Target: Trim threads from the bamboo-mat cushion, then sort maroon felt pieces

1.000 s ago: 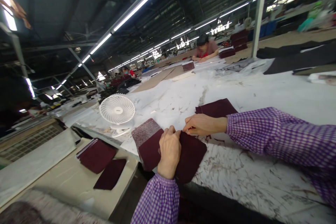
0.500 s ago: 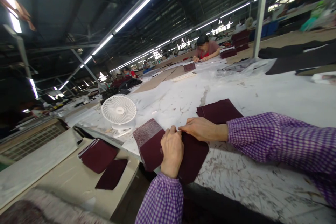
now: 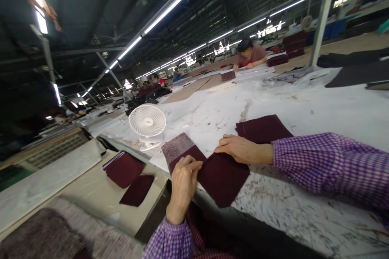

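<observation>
A dark maroon fabric piece (image 3: pixel 224 178) lies at the table's near edge, its front corner reaching over the edge. My left hand (image 3: pixel 184 176) pinches its left corner between thumb and fingers. At its upper edge, my right hand (image 3: pixel 235 147) has its fingertips closed on the cloth. Under and beside my left hand is another maroon piece (image 3: pixel 192 151) with a speckled greyish band (image 3: pixel 178 145) along its far side. Just beyond my right hand rests a folded maroon stack (image 3: pixel 264 128).
A small white fan (image 3: pixel 148 121) stands on the white table (image 3: pixel 209 109). To the left, a lower beige surface (image 3: pixel 91 194) carries maroon fabric pieces (image 3: pixel 124 169). A person (image 3: pixel 252 54) leans over the table farther back, near a metal post (image 3: pixel 324 16).
My left hand has moved left and toward me, away from my right hand, along the fabric's edge. My right hand keeps its hold. The whole view has shifted slightly.
</observation>
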Demonstrator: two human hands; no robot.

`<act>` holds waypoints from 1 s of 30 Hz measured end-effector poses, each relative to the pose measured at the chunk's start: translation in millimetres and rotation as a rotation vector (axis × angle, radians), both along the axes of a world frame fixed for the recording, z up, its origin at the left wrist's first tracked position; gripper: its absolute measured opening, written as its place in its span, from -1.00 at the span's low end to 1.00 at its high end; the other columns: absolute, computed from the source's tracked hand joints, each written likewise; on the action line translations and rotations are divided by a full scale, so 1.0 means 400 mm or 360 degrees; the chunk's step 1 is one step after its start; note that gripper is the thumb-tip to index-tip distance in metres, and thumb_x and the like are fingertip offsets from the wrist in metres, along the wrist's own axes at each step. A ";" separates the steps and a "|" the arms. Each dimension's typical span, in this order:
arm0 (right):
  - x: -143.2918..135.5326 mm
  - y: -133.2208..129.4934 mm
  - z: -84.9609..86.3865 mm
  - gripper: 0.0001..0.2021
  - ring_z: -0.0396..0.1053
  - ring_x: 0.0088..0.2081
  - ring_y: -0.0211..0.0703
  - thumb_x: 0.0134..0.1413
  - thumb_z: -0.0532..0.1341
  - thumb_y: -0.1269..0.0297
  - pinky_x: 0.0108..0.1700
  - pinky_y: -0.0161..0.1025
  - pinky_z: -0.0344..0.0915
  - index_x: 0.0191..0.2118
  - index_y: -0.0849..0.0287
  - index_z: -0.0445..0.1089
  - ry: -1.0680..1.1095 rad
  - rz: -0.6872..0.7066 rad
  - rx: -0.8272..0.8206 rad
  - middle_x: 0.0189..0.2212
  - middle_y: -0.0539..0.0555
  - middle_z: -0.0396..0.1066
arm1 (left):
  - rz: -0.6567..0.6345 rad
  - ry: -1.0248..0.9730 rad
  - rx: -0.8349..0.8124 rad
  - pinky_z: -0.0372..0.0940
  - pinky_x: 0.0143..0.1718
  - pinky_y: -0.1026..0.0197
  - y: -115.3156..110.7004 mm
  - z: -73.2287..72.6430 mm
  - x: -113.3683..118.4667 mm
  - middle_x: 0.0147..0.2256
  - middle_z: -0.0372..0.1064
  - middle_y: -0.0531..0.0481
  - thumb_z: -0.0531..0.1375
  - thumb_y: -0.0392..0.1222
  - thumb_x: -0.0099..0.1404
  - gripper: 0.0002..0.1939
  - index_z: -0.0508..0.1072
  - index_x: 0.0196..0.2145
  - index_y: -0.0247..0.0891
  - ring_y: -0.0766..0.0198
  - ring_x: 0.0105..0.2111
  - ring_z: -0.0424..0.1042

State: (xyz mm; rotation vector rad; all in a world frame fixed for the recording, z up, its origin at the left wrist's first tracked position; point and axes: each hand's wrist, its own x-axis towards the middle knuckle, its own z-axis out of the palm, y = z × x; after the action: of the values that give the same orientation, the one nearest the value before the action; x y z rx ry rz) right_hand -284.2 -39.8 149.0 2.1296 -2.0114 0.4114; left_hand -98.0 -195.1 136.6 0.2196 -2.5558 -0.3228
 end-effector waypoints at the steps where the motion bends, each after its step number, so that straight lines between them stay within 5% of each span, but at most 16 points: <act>1: 0.003 0.001 0.002 -0.56 0.32 -0.17 -0.10 -0.08 0.04 0.64 0.03 -0.09 0.14 -0.09 0.22 0.45 0.0025 -0.0014 0.0020 -0.27 0.15 0.42 | -0.0005 0.0032 -0.0009 0.20 -0.26 0.20 -0.002 -0.008 0.004 -0.38 0.37 0.01 0.06 -0.29 0.34 -0.75 0.56 -0.28 -0.17 0.25 -0.32 0.29; 7: 0.042 0.005 0.055 -0.51 0.29 -0.14 -0.03 -0.07 0.06 0.63 -0.08 -0.13 0.18 -0.03 0.14 0.44 0.0242 -0.0137 0.0273 -0.24 0.16 0.41 | 0.0091 0.0038 -0.0270 0.14 -0.27 0.16 0.015 -0.020 0.011 -0.37 0.36 -0.01 0.03 -0.26 0.37 -0.74 0.53 -0.25 -0.17 0.23 -0.30 0.26; 15: 0.112 -0.036 0.107 -0.51 0.34 -0.40 -0.11 0.11 0.03 0.51 -0.34 -0.21 0.14 0.13 -0.03 0.31 0.0454 -0.0090 0.0523 -0.39 0.17 0.44 | 0.0106 -0.0035 -0.0387 0.11 -0.28 0.15 0.016 -0.010 0.014 -0.37 0.34 0.00 0.03 -0.27 0.37 -0.75 0.51 -0.26 -0.13 0.22 -0.32 0.24; 21: 0.142 -0.051 0.144 -0.50 0.27 -0.50 -0.16 0.10 0.05 0.51 -0.45 -0.23 0.03 0.14 0.01 0.31 0.0474 -0.0073 0.0656 -0.45 0.16 0.43 | -0.0076 0.0102 0.0165 0.20 -0.21 0.19 -0.009 -0.010 0.039 -0.35 0.37 -0.01 0.08 -0.30 0.32 -0.83 0.49 -0.32 -0.23 0.24 -0.28 0.30; 25: 0.147 -0.056 0.146 -0.44 0.25 -0.50 -0.19 0.11 0.04 0.51 -0.45 -0.23 0.00 0.21 -0.08 0.21 0.0491 -0.0090 0.0696 -0.42 0.15 0.44 | -0.0131 0.0147 0.0294 0.21 -0.23 0.21 -0.023 -0.012 0.057 -0.37 0.37 -0.01 0.08 -0.29 0.31 -0.82 0.47 -0.38 -0.24 0.24 -0.28 0.31; 30: 0.144 -0.057 0.134 -0.46 0.22 -0.53 -0.22 0.10 0.03 0.50 -0.47 -0.24 -0.03 0.18 -0.07 0.26 0.0477 -0.0050 0.0577 -0.46 0.13 0.43 | -0.0024 0.0229 0.0699 0.24 -0.23 0.23 -0.032 -0.010 0.068 -0.33 0.37 0.01 0.10 -0.25 0.30 -0.90 0.41 -0.30 -0.26 0.27 -0.29 0.36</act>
State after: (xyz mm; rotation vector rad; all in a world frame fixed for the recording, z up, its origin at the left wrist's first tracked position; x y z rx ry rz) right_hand -226.6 -62.4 202.6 2.1862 -2.0571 -0.2864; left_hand -70.9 -207.8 132.5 0.3255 -2.3178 -0.8732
